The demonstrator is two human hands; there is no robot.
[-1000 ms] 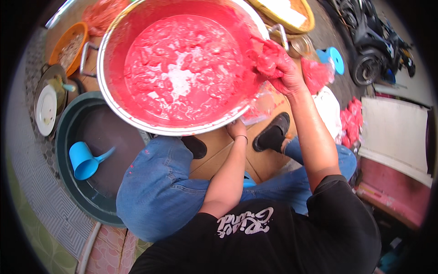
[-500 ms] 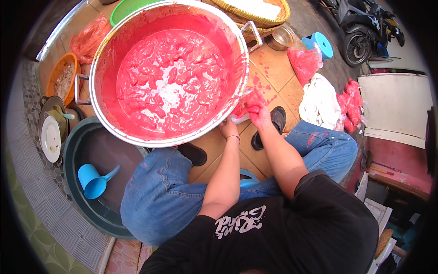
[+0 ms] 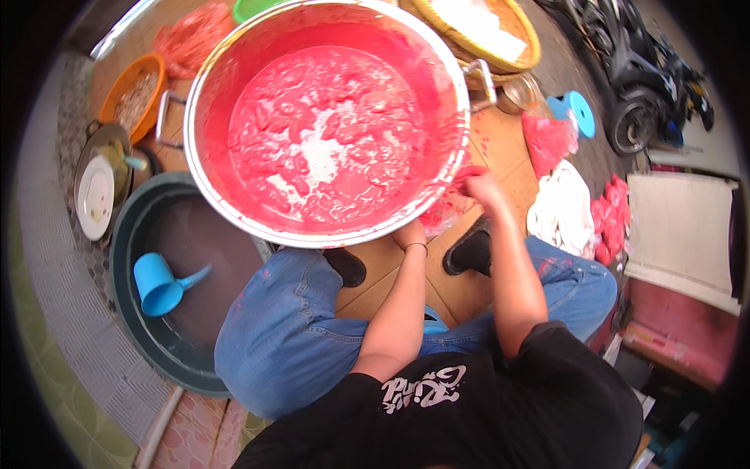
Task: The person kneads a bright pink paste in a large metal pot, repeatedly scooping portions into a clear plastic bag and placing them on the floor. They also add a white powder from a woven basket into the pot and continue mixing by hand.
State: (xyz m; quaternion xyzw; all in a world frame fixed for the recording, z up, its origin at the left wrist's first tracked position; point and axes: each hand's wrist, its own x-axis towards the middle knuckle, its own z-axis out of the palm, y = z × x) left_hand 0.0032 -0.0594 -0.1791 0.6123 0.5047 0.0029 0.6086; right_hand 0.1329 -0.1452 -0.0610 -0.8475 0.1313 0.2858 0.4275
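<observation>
A large metal pot (image 3: 458,105) holds bright red, lumpy liquid with a pale patch in the middle. My right hand (image 3: 480,190), its fingers red and blurred, is closed on something I cannot make out beside the pot's right rim. Below it lies a clear plastic bag (image 3: 445,216) with red smears or bits inside. My left hand (image 3: 408,235) reaches to the bag under the near rim; its fingertips are hidden.
A dark tub (image 3: 129,293) with a blue dipper (image 3: 156,285) is at left, near stacked plates (image 3: 95,199) and an orange bowl (image 3: 154,87). At right are red bags (image 3: 547,141), white cloth (image 3: 558,219), yellow baskets (image 3: 531,39), a blue stool (image 3: 578,113) and motorbikes (image 3: 631,125).
My red-covered right hand has come down from over the pot's rim to the bag, then moved slightly up along the rim. My left hand stays low by the pot. The view has shifted.
</observation>
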